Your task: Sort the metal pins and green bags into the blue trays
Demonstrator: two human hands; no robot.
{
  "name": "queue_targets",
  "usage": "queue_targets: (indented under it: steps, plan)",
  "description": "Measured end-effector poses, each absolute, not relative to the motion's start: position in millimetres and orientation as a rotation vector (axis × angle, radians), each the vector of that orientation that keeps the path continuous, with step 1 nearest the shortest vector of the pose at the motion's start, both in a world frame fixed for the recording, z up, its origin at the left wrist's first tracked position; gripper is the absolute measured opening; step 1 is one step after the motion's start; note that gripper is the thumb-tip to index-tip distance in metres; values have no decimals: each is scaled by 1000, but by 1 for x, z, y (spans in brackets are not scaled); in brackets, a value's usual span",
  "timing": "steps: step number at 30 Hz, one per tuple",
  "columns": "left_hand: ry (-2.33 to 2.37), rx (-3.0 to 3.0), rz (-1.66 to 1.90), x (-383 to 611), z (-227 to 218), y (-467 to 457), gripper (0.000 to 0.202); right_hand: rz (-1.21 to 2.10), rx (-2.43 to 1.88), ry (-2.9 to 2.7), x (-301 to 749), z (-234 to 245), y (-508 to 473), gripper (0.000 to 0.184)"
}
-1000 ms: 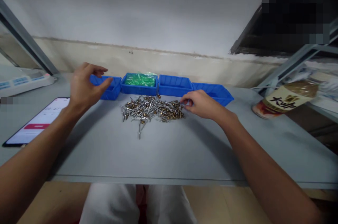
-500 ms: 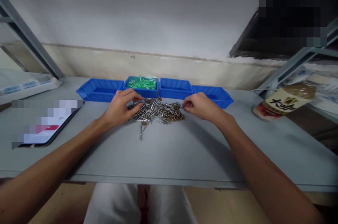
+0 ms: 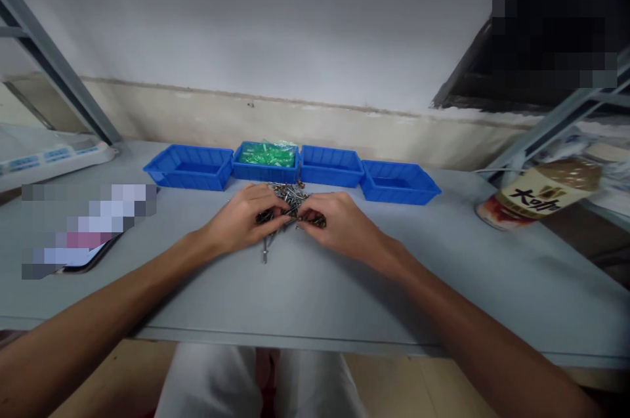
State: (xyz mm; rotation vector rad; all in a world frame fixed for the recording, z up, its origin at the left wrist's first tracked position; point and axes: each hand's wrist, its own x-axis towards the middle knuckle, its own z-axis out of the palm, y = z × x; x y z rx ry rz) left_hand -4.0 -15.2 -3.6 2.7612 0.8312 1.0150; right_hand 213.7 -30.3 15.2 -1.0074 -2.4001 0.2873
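A pile of small metal parts point(image 3: 290, 193), silvery screw-like pins mixed with brass-coloured pieces, lies on the grey table, partly hidden by my hands. My left hand point(image 3: 249, 216) is over its left side, fingers curled and thumb and fingertips drawn close together. Opposite it, my right hand point(image 3: 335, 221) is closed in a pinch at the right part of the pile. The fingertips of both hands nearly meet; whatever is between them is too small to make out. One silvery pin point(image 3: 264, 252) lies at the pile's near edge.
Behind the pile stands a row of blue bins: a left bin point(image 3: 189, 172), a bin point(image 3: 266, 172) holding green plastic bags, a third bin point(image 3: 332, 168) and a right bin point(image 3: 401, 185). A phone point(image 3: 93, 234) lies at left, a power strip point(image 3: 59, 161) beyond it. A drink bottle point(image 3: 536, 195) leans at right.
My right hand has moved left and nearer, from the pile's right edge to beside my left hand. My left hand has shifted right and slightly nearer, over the pile.
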Motion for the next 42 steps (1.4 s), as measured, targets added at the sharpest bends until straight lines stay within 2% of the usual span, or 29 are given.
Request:
queue_targets:
  steps: [17, 25, 33, 42]
  plan:
    - [809, 2786, 978, -4, -1, -16, 13, 331, -912, -2316, 211, 11, -30, 13]
    - [996, 2328, 1165, -6, 2, -13, 11, 305, -986, -2256, 220, 14, -24, 13]
    - [1102, 2065, 1300, -22, 13, -5, 15, 352, -1206, -2179, 250, 35, -13, 12]
    - [955, 1849, 1167, -18, 3, -4, 14, 448, -1245, -2167, 256, 30, -11, 12]
